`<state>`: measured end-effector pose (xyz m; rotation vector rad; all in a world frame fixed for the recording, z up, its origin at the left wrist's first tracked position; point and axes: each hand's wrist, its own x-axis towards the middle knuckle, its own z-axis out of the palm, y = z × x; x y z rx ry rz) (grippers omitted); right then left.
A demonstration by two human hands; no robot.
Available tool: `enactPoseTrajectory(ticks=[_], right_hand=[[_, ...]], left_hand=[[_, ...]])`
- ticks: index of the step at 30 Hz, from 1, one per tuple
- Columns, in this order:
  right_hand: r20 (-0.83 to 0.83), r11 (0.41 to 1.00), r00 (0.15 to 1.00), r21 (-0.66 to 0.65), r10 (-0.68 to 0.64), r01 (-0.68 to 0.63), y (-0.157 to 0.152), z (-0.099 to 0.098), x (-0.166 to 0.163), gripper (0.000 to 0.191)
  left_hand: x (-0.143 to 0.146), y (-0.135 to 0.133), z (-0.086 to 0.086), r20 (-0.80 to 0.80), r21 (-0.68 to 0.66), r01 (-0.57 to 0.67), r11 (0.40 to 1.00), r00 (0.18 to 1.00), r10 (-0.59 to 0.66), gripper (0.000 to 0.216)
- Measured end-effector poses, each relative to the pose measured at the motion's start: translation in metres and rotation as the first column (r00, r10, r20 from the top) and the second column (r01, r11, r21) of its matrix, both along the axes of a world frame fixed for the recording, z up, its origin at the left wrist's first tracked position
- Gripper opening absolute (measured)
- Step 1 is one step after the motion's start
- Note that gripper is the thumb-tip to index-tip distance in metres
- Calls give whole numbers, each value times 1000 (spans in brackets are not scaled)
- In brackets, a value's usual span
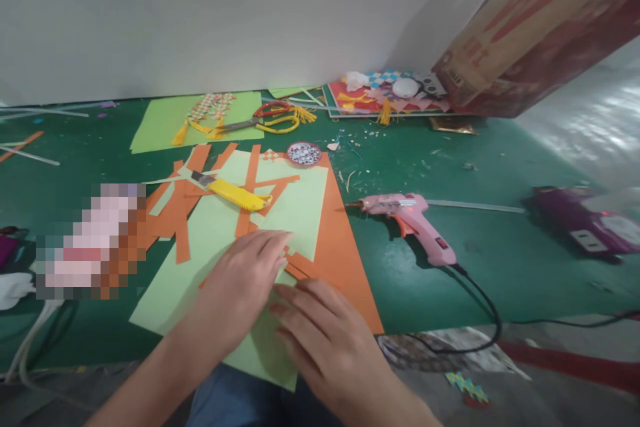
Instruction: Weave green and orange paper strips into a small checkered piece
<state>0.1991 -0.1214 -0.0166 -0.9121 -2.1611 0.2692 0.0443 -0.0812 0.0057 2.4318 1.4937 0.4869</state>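
Note:
Close together over the near edge of the table are my left hand (245,280) and my right hand (327,340). The fingers of both are bent and closed on narrow paper strips (299,267), orange with bits of pale green, whose ends show between them. My fingers hide most of these strips. Underneath lie pale green paper sheets (170,293) and an orange sheet (357,293). Beyond my left hand, a yellow utility knife (235,193) rests among loose orange strips (183,240). A round dish (304,153) with dark and white specks stands at the sheets' far edge.
A pink glue gun (413,213) lies on the green table (475,267) at right, its cord hanging over the edge. Scissors (273,120) and woven tasselled pieces (213,107) lie behind. A purple power socket (585,220), a paper bag (530,33) and a blurred-out object (95,240) flank the area.

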Motion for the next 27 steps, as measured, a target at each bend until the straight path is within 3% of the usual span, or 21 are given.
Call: enactPoseTrajectory(ticks=[4,9,27], right_hand=[[-127,993,984,-12,-121,120,7,2,18,12],[115,956,950,-7,-291,294,13,-7,32,14],[186,948,934,-35,-306,317,15,-12,31,16]], left_hand=[[-4,-5,-3,-42,105,62,993,997,-58,25],[-6,-12,-6,-68,117,40,992,997,-32,26],[-4,-5,-11,-131,173,80,982,990,-57,31]])
